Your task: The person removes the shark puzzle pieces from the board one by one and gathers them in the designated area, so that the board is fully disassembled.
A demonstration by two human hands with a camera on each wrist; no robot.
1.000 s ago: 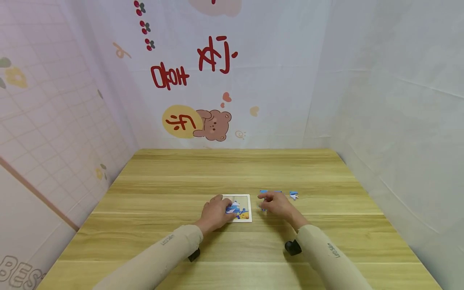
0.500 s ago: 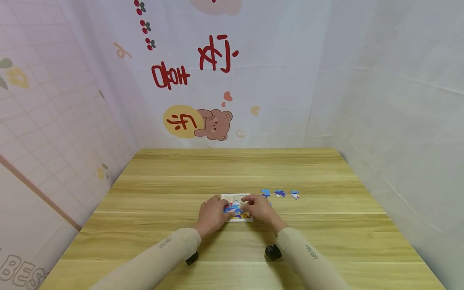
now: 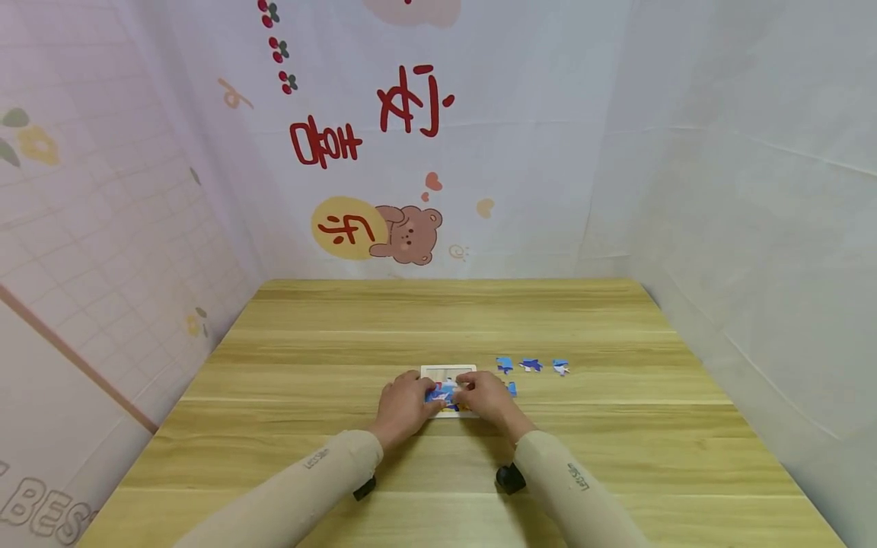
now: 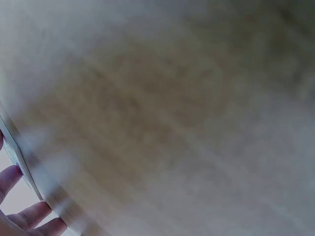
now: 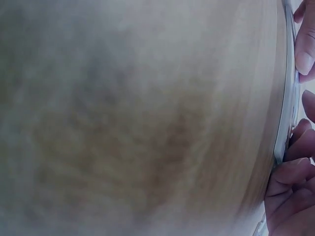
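Note:
A white-rimmed jigsaw tray (image 3: 448, 367) lies on the table in the head view, with blue and yellow assembled pieces (image 3: 444, 395) in its lower part. My left hand (image 3: 403, 405) holds the tray at its left side, thumb and forefinger over the picture. Over the right part of the tray, my right hand (image 3: 488, 397) pinches a small jigsaw piece, mostly hidden by the fingertips. The left wrist view catches only fingers (image 4: 33, 215) along the tray's edge. Curled fingers (image 5: 291, 173) crowd the right border of the right wrist view, beside the tray's edge.
Right of the tray lie several loose pieces: a blue piece (image 3: 504, 364), a dark-blue piece (image 3: 530, 365), a blue-and-white piece (image 3: 560, 367), and another blue piece (image 3: 511, 389) partly behind the right hand. Printed cloth (image 3: 534, 152) encloses the wooden table (image 3: 329, 320).
My right hand has moved left from the loose pieces to the tray, then settled lower over its right part. My left hand has stayed at the tray's left side.

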